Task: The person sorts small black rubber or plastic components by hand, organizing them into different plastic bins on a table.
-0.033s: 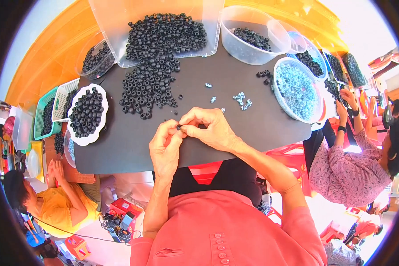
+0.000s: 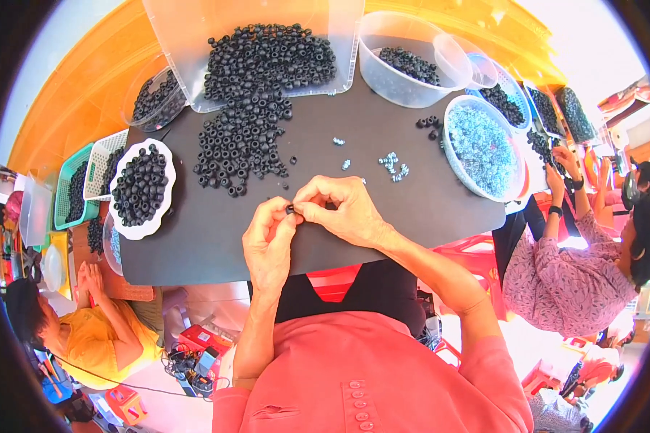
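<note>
Over the near half of the dark table, my two hands meet at the fingertips around one small black ring-shaped piece (image 2: 290, 209). My left hand (image 2: 269, 242) pinches it between thumb and fingers. From the other side, my right hand (image 2: 345, 213) has its thumb and forefinger closed at the same piece; the fingertips hide part of it. Just beyond my hands lies a loose heap of similar black pieces (image 2: 242, 144), spilling out of a clear tub (image 2: 347, 65) laid open toward me. Several small pale blue pieces (image 2: 393, 166) lie beyond my right hand.
A white scalloped dish (image 2: 167, 195) of black pieces stands at the left. At the right are a round tub (image 2: 458, 155) of pale blue pieces and a clear bowl (image 2: 397, 90). One person (image 2: 115, 325) sits at the left, another (image 2: 570, 267) works at the right.
The black piece is turned slightly between my fingertips. Both hands stay in nearly the same place, and the view has shifted very little.
</note>
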Demonstrator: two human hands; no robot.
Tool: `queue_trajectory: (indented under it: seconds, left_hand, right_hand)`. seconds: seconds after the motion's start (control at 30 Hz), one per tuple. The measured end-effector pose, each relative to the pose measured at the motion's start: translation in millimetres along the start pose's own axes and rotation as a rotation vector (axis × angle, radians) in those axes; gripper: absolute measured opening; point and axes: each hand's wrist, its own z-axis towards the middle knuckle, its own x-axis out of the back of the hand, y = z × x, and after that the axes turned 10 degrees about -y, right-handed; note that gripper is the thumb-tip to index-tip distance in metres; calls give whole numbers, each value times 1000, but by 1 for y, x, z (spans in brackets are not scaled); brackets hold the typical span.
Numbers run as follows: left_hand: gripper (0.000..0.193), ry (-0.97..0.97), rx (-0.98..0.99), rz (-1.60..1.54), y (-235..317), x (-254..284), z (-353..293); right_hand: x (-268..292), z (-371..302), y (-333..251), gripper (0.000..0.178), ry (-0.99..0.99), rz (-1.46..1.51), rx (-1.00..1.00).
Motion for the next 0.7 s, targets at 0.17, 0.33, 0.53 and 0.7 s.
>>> queue_trajectory:
  seconds: [0.17,0.33,0.53,0.7]
  left_hand:
    - [12,29,29,-76,8,1,2]
    - [16,-17,43,-119,3,1,5]
    - [15,-15,50,-146,7,4,3]
    - [14,-20,55,-121,6,5,4]
  right_hand:
    - [55,49,11,9,383,-641,297]
    - [109,89,42,18,337,-960,318]
    - [100,97,49,19,305,-1195,267]
    - [101,98,43,10,262,-1136,218]
